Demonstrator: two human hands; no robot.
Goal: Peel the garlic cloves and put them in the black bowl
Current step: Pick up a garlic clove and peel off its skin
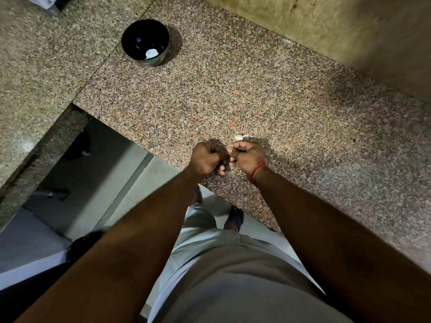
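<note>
A speckled granite counter (233, 89) runs under a tan wall, with grey floor below its edge. The clove being worked is hidden between the two hands, so its skin cannot be judged; another clove (238, 137) lies on the counter just beyond the right hand (247, 157), still in its papery skin by the look of it. The left hand (206, 157) and the right are both curled with fingertips meeting, apparently pinching something small between them, though what they grip cannot be seen. The bowl (130, 38) stands well apart, up and to the left, with one pale piece (151, 53) inside. To peel well, I would hold the clove firm in one hand, nick the root end with a thumbnail and strip the skin lengthwise, keeping the work over the counter so scraps fall there, not into the bowl.
</note>
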